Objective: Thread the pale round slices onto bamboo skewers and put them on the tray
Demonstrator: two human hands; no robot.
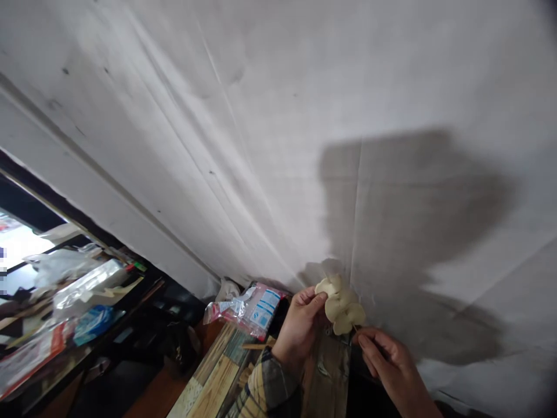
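A skewer of thin, pale yellow slices point(342, 307) is held up in front of the white sheet, low and right of the middle. The slices look soft and lie folded over one another; what food they are I cannot tell. My left hand point(302, 322) pinches the uppermost slice at its left edge between thumb and fingers. At the lower end, my right hand point(387, 357) closes on the thin stick, of which only a short bit shows below the slices. The rest of the stick is hidden.
White sheeting point(261, 145) hangs close ahead, with shadows on it. Below is a wood-patterned surface point(213, 366) with loose sticks point(256, 346) and a pink-and-clear plastic packet point(256, 310). To the left, a cluttered shelf point(126, 313) holds bags, including a blue one point(93, 324).
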